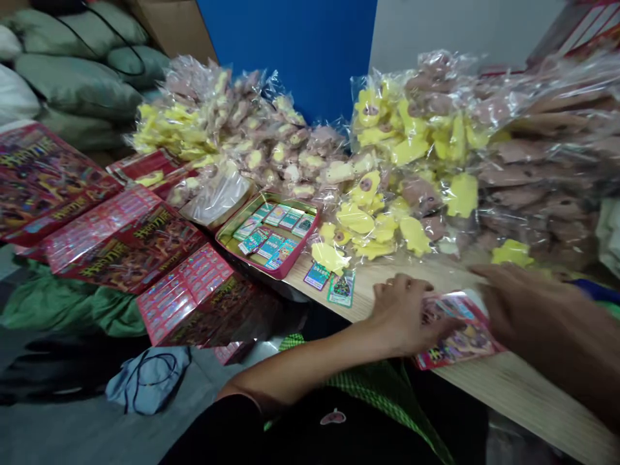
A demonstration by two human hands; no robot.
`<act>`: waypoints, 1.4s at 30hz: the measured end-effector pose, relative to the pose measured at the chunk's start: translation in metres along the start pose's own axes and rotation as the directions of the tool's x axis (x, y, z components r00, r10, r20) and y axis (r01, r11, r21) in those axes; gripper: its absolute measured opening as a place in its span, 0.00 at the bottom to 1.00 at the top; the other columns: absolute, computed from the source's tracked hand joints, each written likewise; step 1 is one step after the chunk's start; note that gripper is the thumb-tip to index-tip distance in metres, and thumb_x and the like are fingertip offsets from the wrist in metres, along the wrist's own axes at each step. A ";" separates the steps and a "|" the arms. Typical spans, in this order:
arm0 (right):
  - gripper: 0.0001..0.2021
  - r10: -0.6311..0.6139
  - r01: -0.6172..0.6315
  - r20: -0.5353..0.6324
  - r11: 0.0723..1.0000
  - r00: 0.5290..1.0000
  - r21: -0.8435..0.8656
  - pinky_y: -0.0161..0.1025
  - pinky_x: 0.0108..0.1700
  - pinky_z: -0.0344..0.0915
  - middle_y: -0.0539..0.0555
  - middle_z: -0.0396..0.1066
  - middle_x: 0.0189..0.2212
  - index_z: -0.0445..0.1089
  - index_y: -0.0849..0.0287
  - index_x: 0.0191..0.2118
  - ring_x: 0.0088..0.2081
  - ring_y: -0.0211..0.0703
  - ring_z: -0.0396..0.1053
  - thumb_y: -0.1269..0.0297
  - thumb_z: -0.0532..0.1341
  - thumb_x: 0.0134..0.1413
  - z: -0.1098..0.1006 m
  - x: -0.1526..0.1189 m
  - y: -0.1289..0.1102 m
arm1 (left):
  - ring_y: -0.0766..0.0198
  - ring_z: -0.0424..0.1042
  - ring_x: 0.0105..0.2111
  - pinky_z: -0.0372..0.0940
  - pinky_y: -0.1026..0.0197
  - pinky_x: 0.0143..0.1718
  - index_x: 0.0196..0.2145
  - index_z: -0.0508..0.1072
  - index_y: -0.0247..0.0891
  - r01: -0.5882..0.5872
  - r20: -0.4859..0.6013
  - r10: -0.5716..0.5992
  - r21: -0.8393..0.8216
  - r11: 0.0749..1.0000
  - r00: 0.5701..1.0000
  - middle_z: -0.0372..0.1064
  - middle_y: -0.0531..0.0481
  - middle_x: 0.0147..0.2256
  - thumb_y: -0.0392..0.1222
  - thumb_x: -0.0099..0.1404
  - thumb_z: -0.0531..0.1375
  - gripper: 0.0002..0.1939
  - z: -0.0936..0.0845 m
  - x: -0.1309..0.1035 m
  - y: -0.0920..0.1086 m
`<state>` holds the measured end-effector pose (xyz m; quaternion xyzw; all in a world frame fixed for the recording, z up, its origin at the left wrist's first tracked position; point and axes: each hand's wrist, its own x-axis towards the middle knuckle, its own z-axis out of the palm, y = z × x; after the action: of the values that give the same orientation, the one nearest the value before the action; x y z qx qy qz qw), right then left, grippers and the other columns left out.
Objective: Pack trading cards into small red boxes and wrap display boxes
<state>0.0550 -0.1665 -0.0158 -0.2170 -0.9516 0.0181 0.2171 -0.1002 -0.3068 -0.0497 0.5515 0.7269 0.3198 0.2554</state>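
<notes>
On the wooden table, a red printed packet [462, 336] lies near the front edge. My left hand [404, 313] rests on its left side, thumb over the printed face and fingers bent; whether it pinches the packet is hard to see. Blurred by motion, my right hand [513, 303] is at the packet's upper right, its fingers smeared. Two cards, one blue [317, 276] and one green [341, 289], lie left of my left hand. Further left stands an open tin [278, 270] with several cards inside.
Bagged yellow figures [411, 152] and brown ones [542, 174] are piled along the back. More bags [252, 129] sit behind the tin. Red display boxes [130, 245] stand at left, with green sacks [82, 84] behind. A blue panel [295, 51] rises behind the table.
</notes>
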 end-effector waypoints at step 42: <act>0.21 -0.018 0.062 0.366 0.992 0.930 -0.109 0.45 0.48 0.73 0.72 0.73 0.50 0.72 0.74 0.55 0.51 0.59 0.71 0.83 0.53 0.60 0.106 0.025 -0.155 | 0.58 0.82 0.44 0.76 0.57 0.49 0.51 0.79 0.41 0.007 -0.455 0.220 0.446 0.895 0.863 0.82 0.44 0.45 0.37 0.75 0.52 0.17 -0.090 -0.086 -0.157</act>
<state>-0.0728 -0.2901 -0.0814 -0.2029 -0.9789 -0.0031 0.0240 -0.2432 -0.4355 -0.1054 0.5341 0.7878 0.2943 -0.0864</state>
